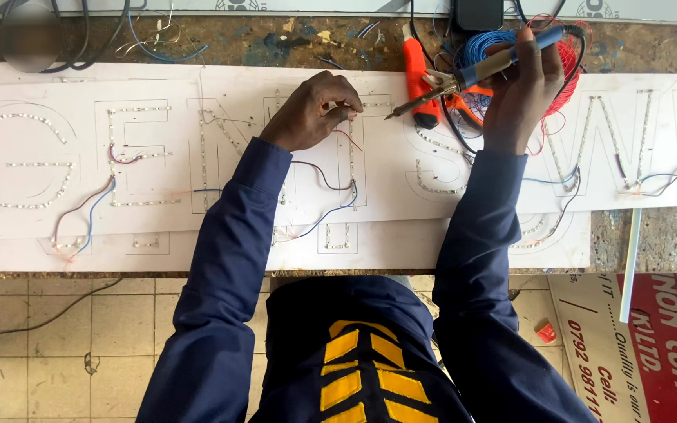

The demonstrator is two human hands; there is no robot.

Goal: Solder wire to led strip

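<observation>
Head view is showing us leaning over the counter [652,235], where a long white sign panel [401,196] is lying flat with outlined letters traced in small LED strips [21,160]. Our left hand [311,110] is pinching closed on a thin red wire [352,139] right at the top of one letter outline, fingertips pressing it against the panel. Our right hand [523,86] is wrapping shut around the blue handle of a soldering iron [472,72], and its tip is hovering just beside the left fingers, not yet touching the wire as far as we can tell. Behind the iron, orange-handled pliers [419,82] are resting near a tangle of blue and red wire coils [511,47]. More red and blue leads [331,200] are looping between the letters.

We are judging this as the joining step: positioning a wire end on a strip contact. The next move is asking for a steady left pinch and a careful lowering of the hot tip onto the joint, keeping it off our fingertips and the panel face.
</observation>
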